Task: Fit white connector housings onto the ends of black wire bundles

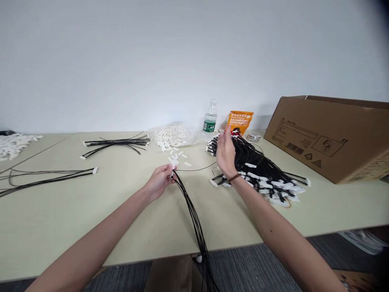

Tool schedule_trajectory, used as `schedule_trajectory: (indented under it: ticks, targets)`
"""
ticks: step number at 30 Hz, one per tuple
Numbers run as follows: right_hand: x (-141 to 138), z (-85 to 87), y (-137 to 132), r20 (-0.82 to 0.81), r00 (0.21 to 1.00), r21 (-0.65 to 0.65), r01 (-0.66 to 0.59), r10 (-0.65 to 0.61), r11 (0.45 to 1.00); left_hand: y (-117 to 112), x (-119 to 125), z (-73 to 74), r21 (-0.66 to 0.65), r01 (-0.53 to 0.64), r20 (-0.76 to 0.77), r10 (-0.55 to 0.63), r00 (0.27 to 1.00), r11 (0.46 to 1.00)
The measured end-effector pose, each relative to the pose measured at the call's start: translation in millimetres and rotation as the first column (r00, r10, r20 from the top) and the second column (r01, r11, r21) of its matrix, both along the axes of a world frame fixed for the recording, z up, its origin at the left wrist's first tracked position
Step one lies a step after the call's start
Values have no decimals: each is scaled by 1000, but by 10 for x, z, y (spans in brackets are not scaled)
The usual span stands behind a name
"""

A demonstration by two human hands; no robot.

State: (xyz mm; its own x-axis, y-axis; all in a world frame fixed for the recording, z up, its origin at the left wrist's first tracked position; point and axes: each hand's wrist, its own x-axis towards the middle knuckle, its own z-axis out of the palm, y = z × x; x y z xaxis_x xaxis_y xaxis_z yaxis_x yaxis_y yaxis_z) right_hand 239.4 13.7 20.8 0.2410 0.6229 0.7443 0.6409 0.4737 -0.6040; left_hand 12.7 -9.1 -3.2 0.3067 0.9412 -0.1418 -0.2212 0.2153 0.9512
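Observation:
My left hand (160, 181) is closed on a white connector (173, 162) with a bundle of black wires (193, 213). The wires droop over the table's front edge toward my lap. From near the connector a single thin black wire (197, 170) runs right, to the edge of my right hand (225, 154). That hand is raised with its fingers stretched upward, in front of a large pile of black wire harnesses (258, 160) with white connectors. Whether the thin wire touches the right palm is hidden.
Loose white connectors (182, 155) lie before a clear bag of connectors (170, 136). Behind stand a water bottle (210, 117) and an orange pouch (241, 121). A cardboard box (322, 140) fills the right. Wire bundles (117, 142) and white pieces (15, 146) lie left.

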Motion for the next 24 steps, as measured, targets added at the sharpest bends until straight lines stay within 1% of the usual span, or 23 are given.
schedule_trajectory:
  ticks: [1,2,4,6,9,12,15,21,24]
  targets:
    - [-92,-8,-42,96,993,30,62,-64,998,-1,0,3,-3,-2,10,2,1000,1000]
    - [-189,-20,-86,214,973,38,82,-88,996,-3,1,6,-7,-6,18,6,1000,1000]
    - [-372,-58,-171,423,904,17,63,-64,998,-8,4,12,-13,-21,28,22,999,1000]
    - [-511,-109,-239,544,838,9,24,-25,1000,-14,10,19,-15,-36,33,36,999,999]
    - [-615,-175,-299,629,777,49,-72,25,996,-24,17,22,-10,-44,44,44,998,999]
    - [-632,-215,-320,638,768,87,-141,53,986,-26,21,14,-10,-55,50,56,997,998]
    - [-623,-244,-320,598,798,125,-186,76,975,-21,20,3,-12,-62,49,62,997,998]
    - [-641,-267,-329,468,881,174,-174,74,969,-21,23,-1,-17,-48,77,49,996,999]
    - [-653,-253,-344,406,909,190,-187,97,964,-38,37,14,-13,-38,83,38,996,999]
